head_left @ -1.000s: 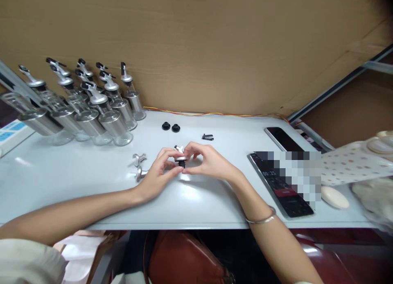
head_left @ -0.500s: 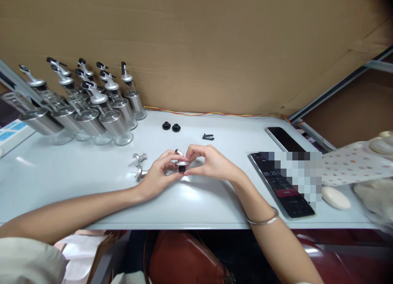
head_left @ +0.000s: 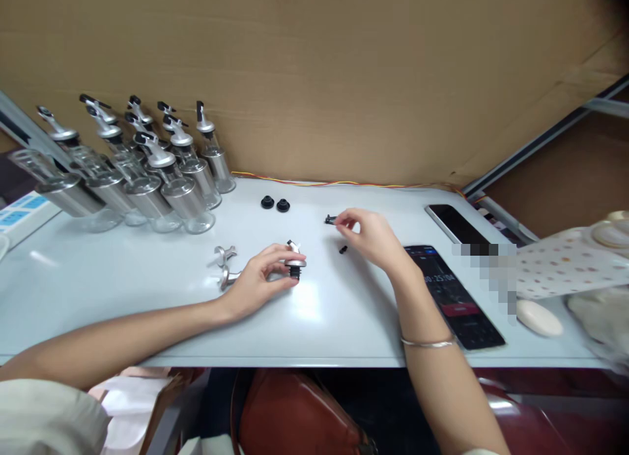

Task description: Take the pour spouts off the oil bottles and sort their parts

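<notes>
Tabletop (head_left: 275, 340), pale and glossy, reached across the view below a wall of brown cardboard (head_left: 344, 81). Two hands were at work over it. The left hand (head_left: 255, 278) held one spout (head_left: 295, 265) near the middle, thumb below and fingers above, its silver disc uppermost and its black ribbed plug pointing down. The right hand (head_left: 371, 238) was farther back and to the right, thumb and fingertips drawn close together at the near end of some slim black levers (head_left: 329, 219). Whether it gripped them could not be told, and the fingers hid too much to count the levers. One bracelet (head_left: 428, 343) circled the right wrist.

One small black piece (head_left: 343, 250) lay just in front of the right hand. Two black stoppers (head_left: 283, 206) sat side by side toward the back. Two loose spouts (head_left: 227, 254) lay to the left of the left hand, one nearer than the other.

Glass-and-steel bottles (head_left: 184, 198) crowded the back left, many topped with spouts; they overlapped too much for a sure count, but four made the front row. At the right were two phones (head_left: 466, 304), one behind the other, and one white oval object (head_left: 539, 318) beside a spotted pouch (head_left: 565, 261).
</notes>
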Demonstrator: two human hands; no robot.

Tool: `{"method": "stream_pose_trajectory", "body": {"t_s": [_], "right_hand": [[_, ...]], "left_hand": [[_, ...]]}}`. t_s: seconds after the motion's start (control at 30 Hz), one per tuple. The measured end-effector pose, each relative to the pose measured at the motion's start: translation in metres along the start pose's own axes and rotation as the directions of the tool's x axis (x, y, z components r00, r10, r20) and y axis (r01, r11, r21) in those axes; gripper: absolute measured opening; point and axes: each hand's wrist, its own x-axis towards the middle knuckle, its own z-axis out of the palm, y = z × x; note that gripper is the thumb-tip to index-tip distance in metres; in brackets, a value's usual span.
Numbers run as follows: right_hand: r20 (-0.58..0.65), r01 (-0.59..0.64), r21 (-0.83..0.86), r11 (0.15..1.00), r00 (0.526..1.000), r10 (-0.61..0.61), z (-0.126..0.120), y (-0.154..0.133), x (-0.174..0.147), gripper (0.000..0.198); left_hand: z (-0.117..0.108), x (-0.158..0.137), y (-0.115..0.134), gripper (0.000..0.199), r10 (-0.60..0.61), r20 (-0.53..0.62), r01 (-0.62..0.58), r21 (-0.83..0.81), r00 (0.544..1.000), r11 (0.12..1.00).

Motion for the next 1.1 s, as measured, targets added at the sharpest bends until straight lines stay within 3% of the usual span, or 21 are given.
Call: {"method": "stream_pose_trajectory", "body": {"t_s": [0.1, 0.23, 0.5, 0.77, 0.93, 1.1], "right_hand": [[-0.07, -0.122, -0.271, 0.955, 0.992, 0.107, 0.002, 0.017, 0.005, 0.021], [-0.01, -0.204, -0.414, 0.887, 0.975, 0.22, 0.008, 0.023, 0.007, 0.029], [0.008, -0.227, -0.442, 0.867, 0.966, 0.257, 0.017, 0.024, 0.012, 0.03], [-0.015, -0.226, -0.426, 0.876, 0.97, 0.243, 0.016, 0.022, 0.012, 0.022], [-0.049, -0.26, -0.348, 0.901, 0.964, 0.26, 0.014, 0.022, 0.013, 0.014], [-0.053, -0.148, 0.094, 0.984, 0.987, 0.154, 0.013, 0.01, 0.008, 0.007]], "left_hand": [[0.001, 0.0, 0.0, 0.031, 0.002, 0.019, -0.002, 0.014, 1.0, 1.0], [0.001, 0.0, 0.002, 0.031, 0.003, 0.028, -0.004, 0.028, 1.0, 1.0], [0.002, -0.001, 0.0, 0.024, -0.049, 0.057, 0.049, 0.004, 0.997, 0.999], [0.005, -0.002, 0.002, 0.058, -0.136, 0.003, 0.134, -0.205, 0.991, 0.97], [0.004, 0.0, 0.004, 0.05, -0.157, 0.003, 0.155, -0.21, 0.988, 0.966], [0.004, 0.001, 0.002, 0.048, -0.154, -0.056, 0.136, -0.238, 0.987, 0.962]]}}
